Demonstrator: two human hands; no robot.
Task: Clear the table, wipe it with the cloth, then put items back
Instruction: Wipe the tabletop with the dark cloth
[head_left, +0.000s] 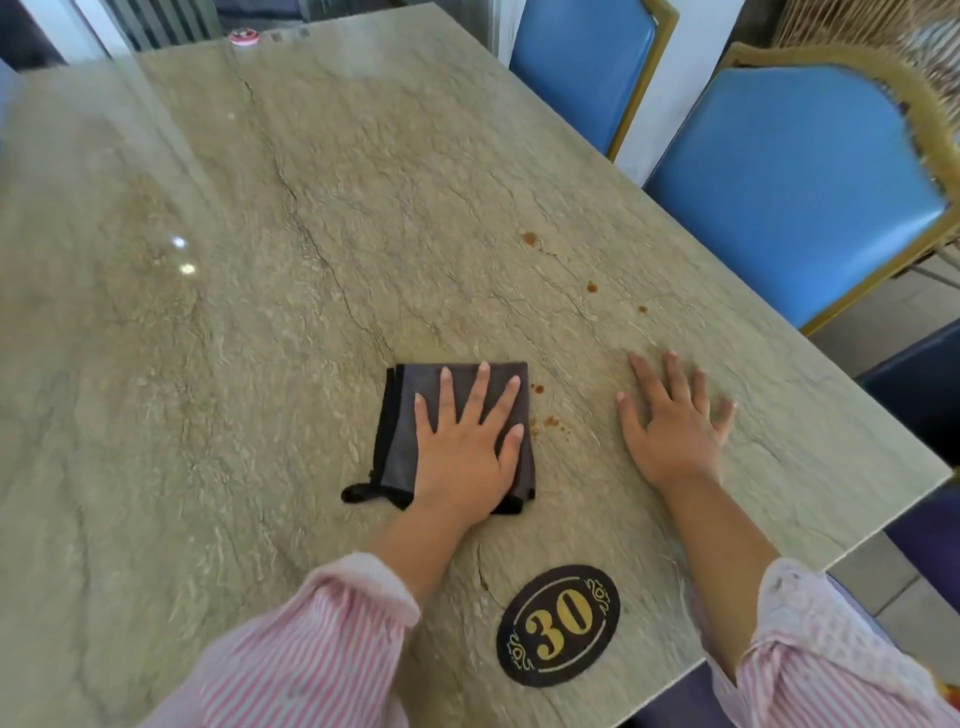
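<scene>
A folded dark grey cloth with a black edge and loop lies on the beige stone-patterned table. My left hand presses flat on the cloth with fingers spread. My right hand rests flat on the bare tabletop to the right of the cloth, fingers straight. Small brown stains sit just right of the cloth, and more brown spots lie farther back on the right side.
A black oval sticker with the number 30 is near the front edge. Two blue chairs with gold frames stand along the right side. A small pink round object sits at the far edge.
</scene>
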